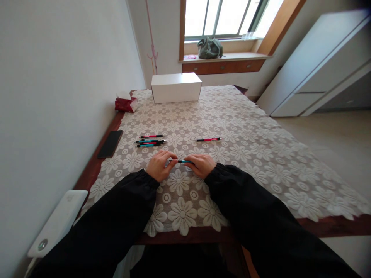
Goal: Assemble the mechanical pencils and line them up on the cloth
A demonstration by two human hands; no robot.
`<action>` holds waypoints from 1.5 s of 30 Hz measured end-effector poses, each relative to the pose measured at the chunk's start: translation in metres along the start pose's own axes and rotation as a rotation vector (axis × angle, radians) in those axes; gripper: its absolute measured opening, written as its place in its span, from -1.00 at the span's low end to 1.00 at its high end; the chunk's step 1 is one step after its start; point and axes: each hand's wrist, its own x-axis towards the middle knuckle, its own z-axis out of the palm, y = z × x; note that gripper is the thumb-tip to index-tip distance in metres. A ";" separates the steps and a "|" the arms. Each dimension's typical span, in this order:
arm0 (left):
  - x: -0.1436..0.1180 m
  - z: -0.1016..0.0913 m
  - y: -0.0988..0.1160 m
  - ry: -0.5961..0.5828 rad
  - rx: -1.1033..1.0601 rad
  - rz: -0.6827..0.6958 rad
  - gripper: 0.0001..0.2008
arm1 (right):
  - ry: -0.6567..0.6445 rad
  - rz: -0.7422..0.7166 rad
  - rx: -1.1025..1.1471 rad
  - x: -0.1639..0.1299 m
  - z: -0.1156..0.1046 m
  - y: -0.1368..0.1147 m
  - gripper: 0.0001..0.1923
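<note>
Pinched a blue-and-black pen (181, 161) at opposite ends with left hand (160, 165) and right hand (202, 165), both nearly closed; apparently worked on it, next needing steadiness

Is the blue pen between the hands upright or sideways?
Sideways: the blue pen stretches from the left hand to the right hand. Whether it touches the tablecloth, I cannot tell.

My table (162, 239), near to far
I see one pen (181, 161) between left hand (160, 165) and right hand (202, 165), near; just beyond, a pen cluster (150, 143) left and a lone pen (209, 139) right; a phone (110, 144) by the left edge, a box (176, 92) far.
</note>
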 end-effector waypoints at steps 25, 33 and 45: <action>0.001 0.001 -0.002 -0.005 -0.019 0.040 -0.78 | -0.045 -0.028 0.022 0.001 0.001 0.001 -0.77; 0.000 0.000 -0.003 0.004 -0.004 0.033 -0.92 | -0.048 -0.011 0.025 0.000 0.001 0.000 -0.72; 0.002 0.002 -0.004 -0.051 -0.021 0.066 -0.86 | 0.005 -0.016 0.022 -0.001 0.001 -0.002 -0.72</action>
